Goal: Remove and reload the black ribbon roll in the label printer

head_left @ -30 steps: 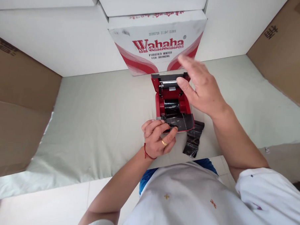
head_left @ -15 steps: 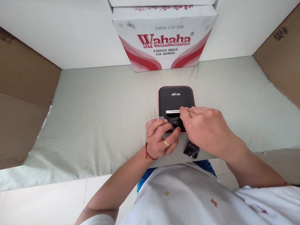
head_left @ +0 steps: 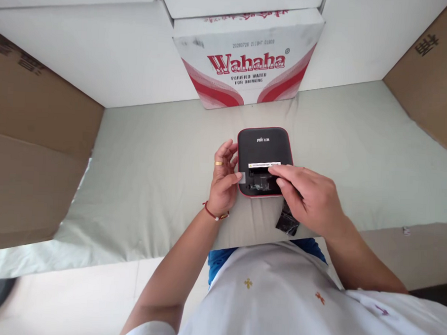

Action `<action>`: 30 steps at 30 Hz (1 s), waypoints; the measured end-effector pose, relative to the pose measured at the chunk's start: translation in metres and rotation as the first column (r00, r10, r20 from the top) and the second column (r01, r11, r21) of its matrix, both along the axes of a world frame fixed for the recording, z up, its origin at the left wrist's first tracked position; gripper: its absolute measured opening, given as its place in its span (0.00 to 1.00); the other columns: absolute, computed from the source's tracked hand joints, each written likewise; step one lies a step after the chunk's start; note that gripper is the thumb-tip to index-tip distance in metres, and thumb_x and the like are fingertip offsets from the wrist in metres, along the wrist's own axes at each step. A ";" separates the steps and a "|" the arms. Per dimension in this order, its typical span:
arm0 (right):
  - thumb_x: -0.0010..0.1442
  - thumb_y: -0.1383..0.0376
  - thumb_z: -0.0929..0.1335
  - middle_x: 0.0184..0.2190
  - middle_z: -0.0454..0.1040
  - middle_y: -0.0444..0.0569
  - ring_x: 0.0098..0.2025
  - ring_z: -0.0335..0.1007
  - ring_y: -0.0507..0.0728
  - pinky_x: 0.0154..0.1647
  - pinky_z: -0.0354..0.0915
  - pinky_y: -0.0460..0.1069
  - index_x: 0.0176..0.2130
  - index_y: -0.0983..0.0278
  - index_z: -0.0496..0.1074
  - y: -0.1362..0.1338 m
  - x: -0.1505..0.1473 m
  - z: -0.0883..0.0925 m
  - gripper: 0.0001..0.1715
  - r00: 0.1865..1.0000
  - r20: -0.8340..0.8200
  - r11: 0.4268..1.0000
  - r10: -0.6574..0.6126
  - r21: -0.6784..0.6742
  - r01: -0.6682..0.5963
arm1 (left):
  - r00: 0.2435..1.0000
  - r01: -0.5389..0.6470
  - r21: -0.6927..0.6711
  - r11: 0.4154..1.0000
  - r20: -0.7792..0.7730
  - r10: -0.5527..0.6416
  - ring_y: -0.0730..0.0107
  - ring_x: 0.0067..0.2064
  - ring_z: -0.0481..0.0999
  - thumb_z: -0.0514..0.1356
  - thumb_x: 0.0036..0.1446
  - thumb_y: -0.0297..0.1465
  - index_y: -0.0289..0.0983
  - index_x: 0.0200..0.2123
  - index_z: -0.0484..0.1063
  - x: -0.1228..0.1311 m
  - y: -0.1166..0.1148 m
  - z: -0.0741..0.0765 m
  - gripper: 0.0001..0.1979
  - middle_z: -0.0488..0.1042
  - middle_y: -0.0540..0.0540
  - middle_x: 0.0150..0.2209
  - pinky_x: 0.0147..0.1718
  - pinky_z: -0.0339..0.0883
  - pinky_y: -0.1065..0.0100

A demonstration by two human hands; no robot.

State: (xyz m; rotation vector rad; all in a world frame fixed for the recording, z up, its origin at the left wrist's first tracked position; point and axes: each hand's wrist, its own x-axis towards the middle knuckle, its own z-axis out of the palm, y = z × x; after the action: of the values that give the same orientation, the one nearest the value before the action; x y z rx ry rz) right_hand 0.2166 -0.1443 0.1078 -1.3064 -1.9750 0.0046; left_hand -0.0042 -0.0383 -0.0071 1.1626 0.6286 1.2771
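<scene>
On the cloth-covered table lies a small black printer (head_left: 264, 150) with a red rim, white lettering and a white warning sticker. Near its front edge is a dark recess with shiny clear film (head_left: 262, 183). My left hand (head_left: 224, 180) grips the printer's left side, its thumb on a clear tab (head_left: 243, 177) at the edge. From the right, my right hand (head_left: 311, 193) reaches over the front corner. Its index fingertip touches the sticker and recess, with the thumb close by; whatever is between them is hidden. A black plastic wrapper (head_left: 287, 223) lies partly under that hand.
Behind the printer stands a white and red Wahaha water carton (head_left: 250, 65) against white boxes (head_left: 84, 53). Brown cardboard boxes flank the table at left (head_left: 31, 154) and right (head_left: 430, 82). The pale green cloth (head_left: 152, 184) hangs over the table's front edge.
My left hand has moved from the recess to the printer's left side. My right hand has shifted slightly down and right, uncovering more of the sticker and recess.
</scene>
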 end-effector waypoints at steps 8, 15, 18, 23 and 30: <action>0.75 0.77 0.71 0.45 0.93 0.50 0.55 0.92 0.60 0.67 0.84 0.59 0.59 0.62 0.82 -0.018 0.012 -0.013 0.19 0.976 -0.089 0.980 0.201 0.034 -0.198 | 0.994 0.097 -0.090 0.991 0.058 -0.092 0.48 0.91 0.44 0.85 0.48 0.46 0.73 0.77 0.61 -0.004 0.007 -0.009 0.58 0.63 0.57 0.83 0.89 0.36 0.42; 0.76 0.76 0.70 0.40 0.91 0.51 0.43 0.89 0.59 0.52 0.86 0.54 0.55 0.64 0.82 -0.001 0.013 -0.004 0.14 0.964 -0.096 0.969 0.246 0.027 -0.245 | 0.987 0.154 -0.097 0.983 0.060 -0.148 0.48 0.92 0.35 0.84 0.51 0.47 0.74 0.79 0.55 -0.002 0.006 -0.014 0.61 0.53 0.58 0.87 0.89 0.28 0.40; 0.79 0.72 0.68 0.40 0.91 0.50 0.42 0.89 0.59 0.46 0.82 0.53 0.54 0.65 0.83 0.017 0.011 0.005 0.13 0.982 -0.033 0.981 0.184 -0.057 -0.185 | 0.987 0.159 -0.071 0.985 0.049 -0.156 0.46 0.92 0.36 0.83 0.52 0.49 0.73 0.79 0.56 0.000 0.007 -0.015 0.58 0.53 0.58 0.87 0.90 0.30 0.40; 0.81 0.66 0.65 0.57 0.89 0.58 0.53 0.89 0.67 0.46 0.76 0.56 0.59 0.63 0.85 0.064 -0.007 0.032 0.19 0.925 0.379 0.858 0.007 -0.478 0.189 | 0.988 0.152 -0.030 0.988 0.030 -0.151 0.41 0.91 0.45 0.81 0.54 0.52 0.66 0.80 0.57 0.003 0.007 -0.018 0.56 0.54 0.51 0.87 0.89 0.40 0.39; 0.73 0.71 0.69 0.52 0.89 0.66 0.51 0.88 0.71 0.43 0.70 0.56 0.52 0.65 0.86 0.109 -0.030 0.041 0.16 0.785 0.605 0.720 0.132 -0.603 0.344 | 0.983 0.176 -0.024 0.984 0.058 -0.175 0.40 0.89 0.50 0.81 0.53 0.51 0.65 0.79 0.60 0.003 0.009 -0.021 0.55 0.60 0.50 0.84 0.88 0.42 0.36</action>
State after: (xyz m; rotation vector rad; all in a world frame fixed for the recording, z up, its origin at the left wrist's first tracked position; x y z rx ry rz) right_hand 0.1865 -0.0356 0.1483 -2.1341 -2.5745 0.3359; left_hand -0.0012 -0.0288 -0.0281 1.1285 0.4908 1.1430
